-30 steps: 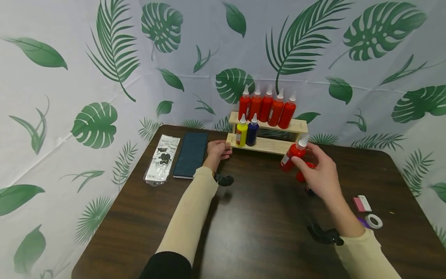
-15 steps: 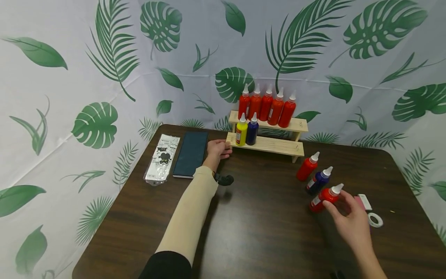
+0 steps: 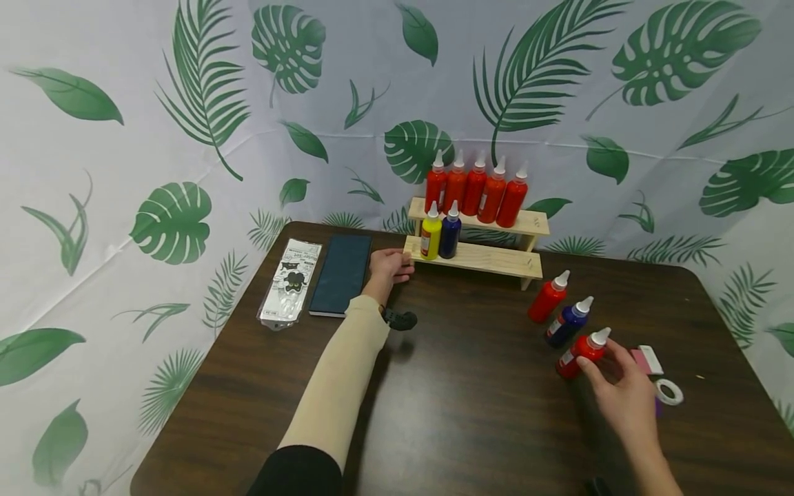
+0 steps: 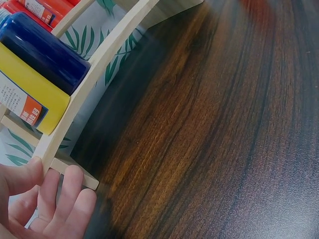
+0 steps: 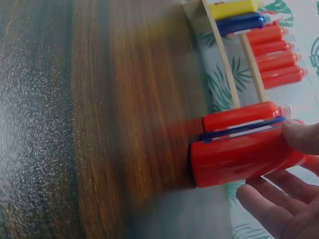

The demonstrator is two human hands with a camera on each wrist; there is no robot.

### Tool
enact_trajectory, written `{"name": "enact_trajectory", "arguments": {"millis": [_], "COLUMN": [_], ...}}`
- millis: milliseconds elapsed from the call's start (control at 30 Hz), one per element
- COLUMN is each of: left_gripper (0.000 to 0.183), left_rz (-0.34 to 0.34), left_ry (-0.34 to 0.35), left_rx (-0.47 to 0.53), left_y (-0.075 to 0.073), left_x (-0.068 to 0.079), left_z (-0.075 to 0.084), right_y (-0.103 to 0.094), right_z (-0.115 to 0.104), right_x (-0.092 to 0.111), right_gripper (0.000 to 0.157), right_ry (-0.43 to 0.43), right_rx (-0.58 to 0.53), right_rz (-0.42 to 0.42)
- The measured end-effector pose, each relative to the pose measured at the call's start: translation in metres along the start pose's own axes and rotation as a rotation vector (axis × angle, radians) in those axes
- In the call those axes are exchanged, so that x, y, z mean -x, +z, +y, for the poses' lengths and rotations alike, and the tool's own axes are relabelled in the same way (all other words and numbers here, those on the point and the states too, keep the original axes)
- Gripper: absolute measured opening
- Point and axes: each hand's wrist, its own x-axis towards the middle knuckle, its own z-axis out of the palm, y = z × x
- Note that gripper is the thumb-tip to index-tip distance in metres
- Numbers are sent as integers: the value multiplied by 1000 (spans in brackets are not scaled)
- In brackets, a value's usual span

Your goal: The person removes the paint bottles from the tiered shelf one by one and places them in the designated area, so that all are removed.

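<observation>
My right hand [image 3: 628,396] holds a red paint bottle [image 3: 578,357] with a white nozzle cap, thumb on one side and fingers on the other. The bottle [image 5: 239,158] stands upright at the table surface. Behind it, a blue paint bottle [image 3: 566,325] and another red paint bottle [image 3: 547,300] form a slanting row. My left hand [image 3: 389,265] pinches the left end of a two-step wooden rack [image 3: 496,260], thumb above and fingers below the lower board [image 4: 94,74]. On that board stand a yellow paint bottle [image 3: 431,235] and a blue one [image 3: 449,234]. Several red bottles [image 3: 475,193] fill the upper step.
Left of the rack lie a dark blue notebook [image 3: 340,275] and a packaged ruler set [image 3: 289,282]. Beside my right hand are a pink and white eraser-like block [image 3: 648,359] and a white tape roll [image 3: 670,392]. A leaf-print cloth [image 3: 347,83] hangs behind the table.
My right hand has carried the red bottle from near the rack's right end toward the front right, where it is now in line with two others. My left hand stays on the rack.
</observation>
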Motion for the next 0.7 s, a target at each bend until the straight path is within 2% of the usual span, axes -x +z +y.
{"name": "enact_trajectory", "arguments": {"millis": [267,533,600,700], "left_gripper": [23,23,23,25], "left_rz": [-9,-30,-33,-35], "left_ry": [5,28,23,23], "left_rx": [-3,18,20,25], "left_y": [1,-2,-3,-4], "left_x": [2,6,6,8], "left_z": [1,-1,-1,0], "right_y": [0,-5,-8,-15], "right_z": [2,-2,-7,-22], "right_x": [-1,0,1,2], "right_gripper": [58,59,57,49], "right_ry": [31,8,-7,-86], "right_rx": [-11,15,17,-41], "right_rz": [-27,-25,37,225]}}
